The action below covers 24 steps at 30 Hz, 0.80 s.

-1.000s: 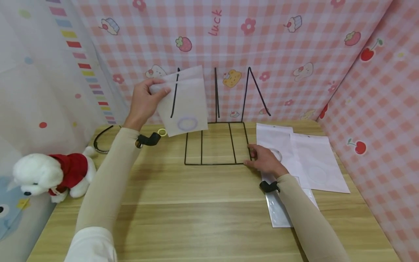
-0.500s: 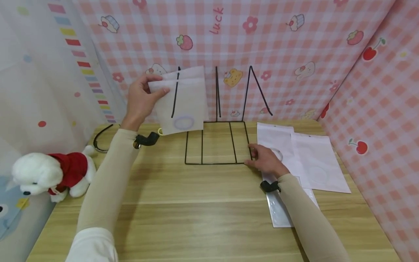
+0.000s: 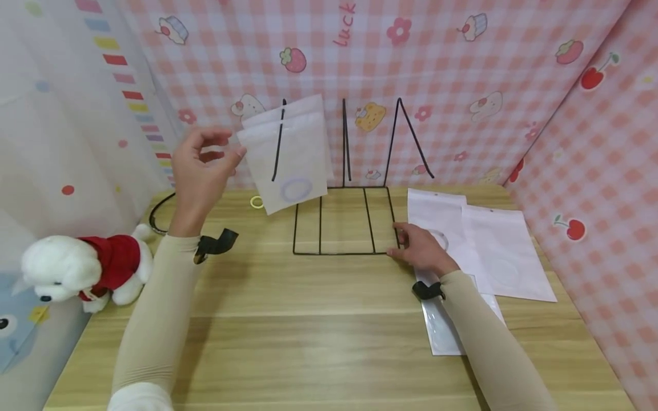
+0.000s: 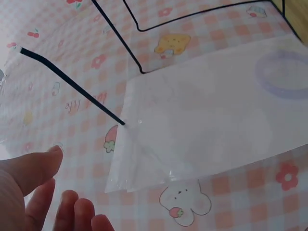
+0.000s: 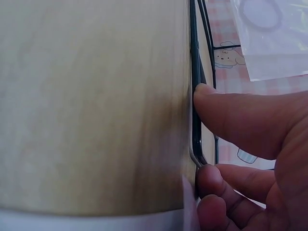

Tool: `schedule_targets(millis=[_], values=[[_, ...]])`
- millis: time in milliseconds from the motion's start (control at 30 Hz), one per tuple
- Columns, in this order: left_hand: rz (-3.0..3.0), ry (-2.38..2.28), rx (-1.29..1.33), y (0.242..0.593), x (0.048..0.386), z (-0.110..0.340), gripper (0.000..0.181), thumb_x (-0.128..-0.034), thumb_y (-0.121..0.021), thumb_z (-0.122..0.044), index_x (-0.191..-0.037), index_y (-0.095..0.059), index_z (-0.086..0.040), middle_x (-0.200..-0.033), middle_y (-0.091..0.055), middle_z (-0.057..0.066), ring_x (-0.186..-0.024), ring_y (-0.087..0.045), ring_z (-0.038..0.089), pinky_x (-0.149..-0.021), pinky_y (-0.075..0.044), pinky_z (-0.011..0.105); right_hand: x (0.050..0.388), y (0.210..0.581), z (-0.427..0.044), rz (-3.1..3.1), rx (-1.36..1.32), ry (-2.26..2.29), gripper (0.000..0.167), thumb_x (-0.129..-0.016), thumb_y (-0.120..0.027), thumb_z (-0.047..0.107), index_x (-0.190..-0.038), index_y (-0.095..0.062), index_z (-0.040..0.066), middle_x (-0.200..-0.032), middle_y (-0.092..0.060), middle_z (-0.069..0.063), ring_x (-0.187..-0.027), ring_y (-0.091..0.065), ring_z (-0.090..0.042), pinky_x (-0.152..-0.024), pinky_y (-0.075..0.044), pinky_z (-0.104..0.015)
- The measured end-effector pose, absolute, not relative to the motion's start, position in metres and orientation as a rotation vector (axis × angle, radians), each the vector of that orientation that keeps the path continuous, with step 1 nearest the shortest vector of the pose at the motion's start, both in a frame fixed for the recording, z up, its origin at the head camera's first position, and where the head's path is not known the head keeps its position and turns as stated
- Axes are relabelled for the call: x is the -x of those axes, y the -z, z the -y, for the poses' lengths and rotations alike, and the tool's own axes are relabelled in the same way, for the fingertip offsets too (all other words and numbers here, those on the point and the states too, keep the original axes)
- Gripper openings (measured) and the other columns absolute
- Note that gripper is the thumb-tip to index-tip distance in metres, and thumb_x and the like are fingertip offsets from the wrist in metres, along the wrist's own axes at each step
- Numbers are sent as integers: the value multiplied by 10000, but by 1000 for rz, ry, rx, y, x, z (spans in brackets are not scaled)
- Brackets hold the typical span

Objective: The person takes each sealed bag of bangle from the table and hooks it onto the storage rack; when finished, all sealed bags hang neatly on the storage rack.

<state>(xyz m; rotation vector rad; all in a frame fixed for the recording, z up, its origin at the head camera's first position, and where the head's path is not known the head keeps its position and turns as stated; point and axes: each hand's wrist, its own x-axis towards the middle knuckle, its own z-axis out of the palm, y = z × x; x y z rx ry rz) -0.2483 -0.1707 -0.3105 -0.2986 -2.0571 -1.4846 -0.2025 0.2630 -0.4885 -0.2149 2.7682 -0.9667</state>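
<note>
A black wire display rack (image 3: 345,253) stands on the table against the checkered cloth. Two overlapping white pouches (image 3: 303,148) hang tilted on its left prong, and a lilac ring (image 3: 296,188) shows through the front one. Just left of the pouches is my left hand (image 3: 203,171), apart from them, with relaxed fingers and nothing held. In the left wrist view the prong (image 4: 79,89) passes through the pouches near their top edge. My right hand (image 3: 421,248) pinches the rack's front right corner; the right wrist view shows the thumb (image 5: 236,113) on the black wire (image 5: 195,62).
Several white pouches (image 3: 506,251) lie overlapping at the right, partly under my right arm. A yellow ring (image 3: 256,202) lies behind and left of the rack. On the left are a black curved band (image 3: 157,220) and a white plush dog (image 3: 61,265) in red.
My left hand has let go of the pouches and drawn back to the left. They now hang from the prong by themselves. The right hand stays on the rack's corner.
</note>
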Motion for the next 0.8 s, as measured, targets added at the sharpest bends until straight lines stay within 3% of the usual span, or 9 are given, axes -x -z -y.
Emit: schedule_targets(millis=[200,367,567,800], values=[[2096,1656,358,329,226,176,265,-935,-813,-153,-1180,-727,-98,-1098,-701,-84,-1016,-669,110,-857,-531,214,202,488,-264,-2764,214,972,765,-973,-782,284,-1585,-428,-7,-1204,-608,-169,-1020,-553,-289,-962,-465,-491],[2192,1761,306,361,219,174,334,-987,-765,-193,-1272,-673,-45,-1105,-686,-67,-1030,-663,96,-849,-529,193,203,487,-264,-2770,229,963,763,-973,-781,285,-1582,-430,-9,-1181,-604,-160,-1001,-547,-285,-935,-459,-470],[2534,1723,280,401,217,170,421,-1014,-738,-295,-1352,-659,-57,-1210,-701,64,-1074,-666,156,-852,-544,179,204,487,-263,-2771,229,960,764,-969,-785,288,-1582,-431,-1,-1162,-597,-144,-985,-539,-280,-920,-450,-450],[2802,1708,307,441,214,156,466,-998,-748,-289,-1421,-653,-116,-1377,-673,185,-1196,-687,288,-921,-567,336,203,488,-263,-2757,211,973,770,-970,-784,281,-1586,-423,-6,-1188,-598,-156,-1014,-545,-288,-946,-459,-468]])
